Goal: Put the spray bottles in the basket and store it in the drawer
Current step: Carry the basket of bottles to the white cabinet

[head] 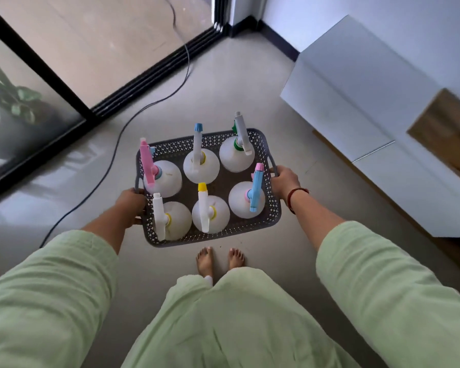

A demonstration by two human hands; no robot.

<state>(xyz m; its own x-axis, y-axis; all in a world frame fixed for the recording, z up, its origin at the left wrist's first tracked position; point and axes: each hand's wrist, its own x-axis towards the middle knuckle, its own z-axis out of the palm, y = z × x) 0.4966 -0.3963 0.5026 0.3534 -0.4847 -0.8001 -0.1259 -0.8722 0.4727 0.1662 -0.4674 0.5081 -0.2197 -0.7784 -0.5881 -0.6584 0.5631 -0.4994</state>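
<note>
Grey floor (237,75) below: basket (272,208) with six spray bottles (201,166) carried, left hand (130,205) and right hand (284,181) clenched on handles. Next: reach white cabinet (356,102), open drawer.

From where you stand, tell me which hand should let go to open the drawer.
Right. The white cabinet stands on that side, nearest the right hand. The left hand grips the basket's far handle, so it would probably need to support the load alone.

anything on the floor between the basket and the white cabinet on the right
Nothing visible does. The basket, held by the left hand and right hand, has bare floor between it and the white cabinet. The black cable lies on the other side.
</note>
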